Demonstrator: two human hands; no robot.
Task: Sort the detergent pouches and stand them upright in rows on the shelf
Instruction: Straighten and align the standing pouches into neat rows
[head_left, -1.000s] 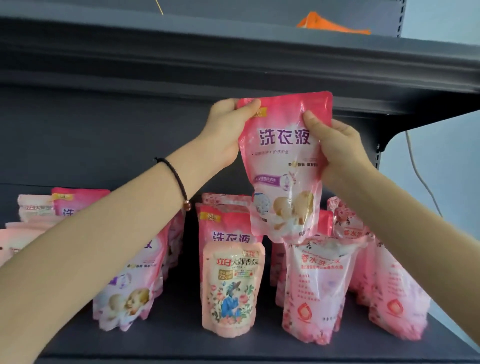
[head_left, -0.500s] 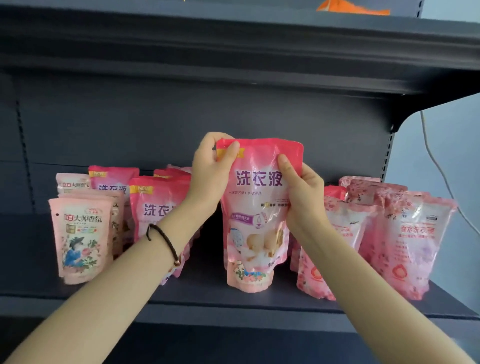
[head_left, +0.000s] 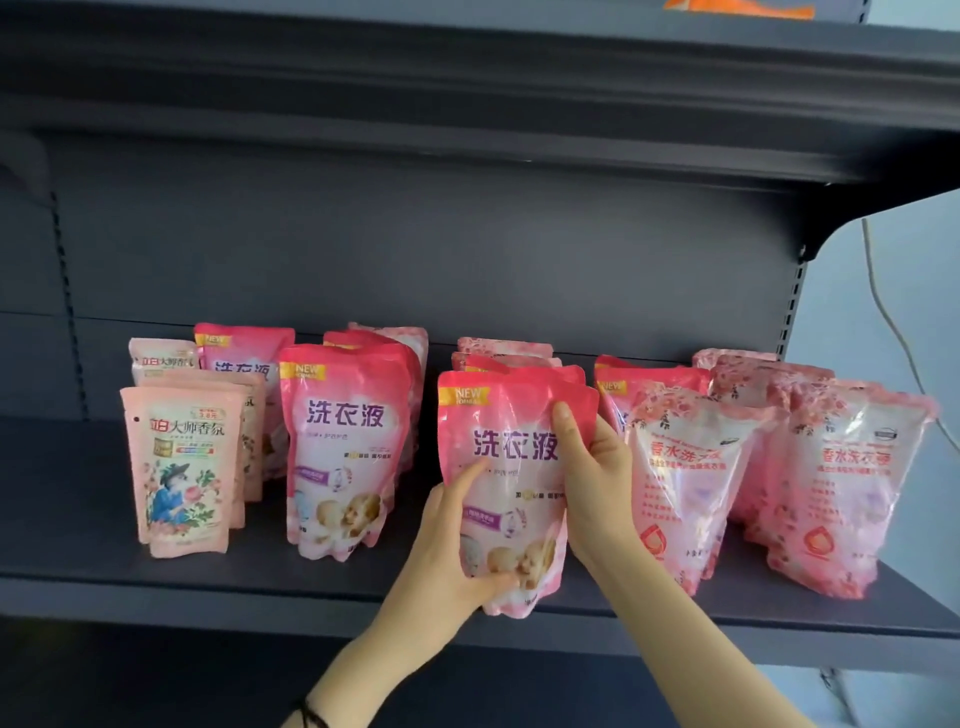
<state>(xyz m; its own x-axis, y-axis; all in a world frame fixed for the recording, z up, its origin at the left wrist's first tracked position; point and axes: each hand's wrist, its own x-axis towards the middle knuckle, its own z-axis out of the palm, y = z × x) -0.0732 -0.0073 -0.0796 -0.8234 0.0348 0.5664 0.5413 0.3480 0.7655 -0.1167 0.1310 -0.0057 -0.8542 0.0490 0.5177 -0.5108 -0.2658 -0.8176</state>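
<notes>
I see left grip (head_left: 448, 545) and right grip (head_left: 597, 473) clasping one pink pouch (head_left: 501, 415) (upright) at the shelf's (head_left: 208, 587) front edge.

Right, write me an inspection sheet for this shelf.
Surface: dark shelf, pouches standing in rows.
Job's things: held pouch upright at the front edge; baby-print pouches left of it, peach pouches far left, floral pouches right.
Clutter: nothing seen.
Hands: left hand grips the held pouch low; right hand grips its right side.
Cables: thin cable hangs down the wall at right.
Surroundings: upper shelf overhead, orange item on it.
</notes>
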